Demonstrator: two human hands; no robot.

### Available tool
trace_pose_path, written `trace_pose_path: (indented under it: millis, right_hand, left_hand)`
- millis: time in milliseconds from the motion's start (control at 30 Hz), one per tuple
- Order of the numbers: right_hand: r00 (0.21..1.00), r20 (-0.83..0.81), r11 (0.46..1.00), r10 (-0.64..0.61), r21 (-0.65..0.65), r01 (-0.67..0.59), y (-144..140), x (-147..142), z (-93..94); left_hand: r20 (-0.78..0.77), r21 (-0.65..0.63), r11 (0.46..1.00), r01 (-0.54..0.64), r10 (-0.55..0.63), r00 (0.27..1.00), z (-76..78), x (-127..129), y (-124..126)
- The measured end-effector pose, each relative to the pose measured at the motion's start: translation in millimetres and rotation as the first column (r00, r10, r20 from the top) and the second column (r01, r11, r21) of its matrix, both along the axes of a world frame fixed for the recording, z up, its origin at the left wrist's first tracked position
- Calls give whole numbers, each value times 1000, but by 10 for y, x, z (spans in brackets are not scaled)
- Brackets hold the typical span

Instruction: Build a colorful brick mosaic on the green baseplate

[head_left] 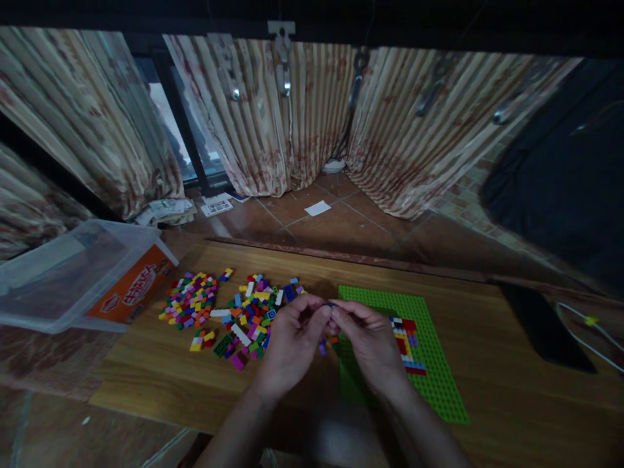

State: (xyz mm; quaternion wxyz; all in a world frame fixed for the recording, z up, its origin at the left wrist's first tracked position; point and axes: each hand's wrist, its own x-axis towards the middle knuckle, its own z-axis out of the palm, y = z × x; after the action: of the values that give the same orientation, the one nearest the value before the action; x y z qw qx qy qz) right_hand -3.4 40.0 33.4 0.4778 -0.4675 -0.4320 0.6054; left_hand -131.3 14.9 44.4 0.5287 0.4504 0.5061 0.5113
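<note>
From the head camera, both hands meet over the middle of the wooden worktop (487, 364). The left hand (292, 341) and the right hand (373, 344) have their fingertips pressed together around a small dark brick (330, 305), which sits pinched between them just above the near left edge of the green baseplate (429, 364). The brick is too small and dim to tell its exact colour. On the baseplate, just right of the right hand, stands a patch of bricks (407, 344) in red, yellow, white and blue. Left of the hands lies a loose pile of bricks (229, 312) in many colours. At the far left, a clear plastic box (73, 273) overhangs the worktop's edge. A dark flat phone (546, 325) lies at the right.
</note>
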Motion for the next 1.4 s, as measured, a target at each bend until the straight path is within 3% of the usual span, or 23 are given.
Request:
trace_pose_path:
  millis: [267,400,567,633,733,833,933,1133,1400]
  right_hand:
    - [982,-175,994,-69,-95,53,-57,-72,-19]
    - [971,-220,987,-89,-153,56,-66,-89,-14]
    - [957,-288,976,-30,-217,-35,-38,-90,19]
    - [983,-184,980,-9,-196,-28,-30,-84,3]
    - [989,142,999,40,-16,-38,-34,-60,-59]
    - [871,489,963,52,206,-173,-46,-27,-130]
    - [737,676,917,9,288,-275,-52,-15,-188]
    - [660,750,907,40,249,-338,-47,-50,-237]
    - [673,739,897,20,284,-338,-49,-33,-204]
  left_hand:
    - [-29,-23,987,-157,157,987,-40,173,-2]
    - [9,-56,983,-174,175,985,2,178,-6]
    - [65,-99,986,-134,141,988,25,66,32]
    - [10,-127,985,-119,122,993,20,-67,64]
    - [-260,-116,982,-151,117,959,15,-337,101]
    - [-546,-62,986,-154,96,832,18,-582,109]
    - [-685,-58,996,-69,10,728,15,-707,99]
    - [-712,-85,996,14,-71,699,0,-686,87]
    - [-736,-118,993,19,-100,670,7,-717,75]
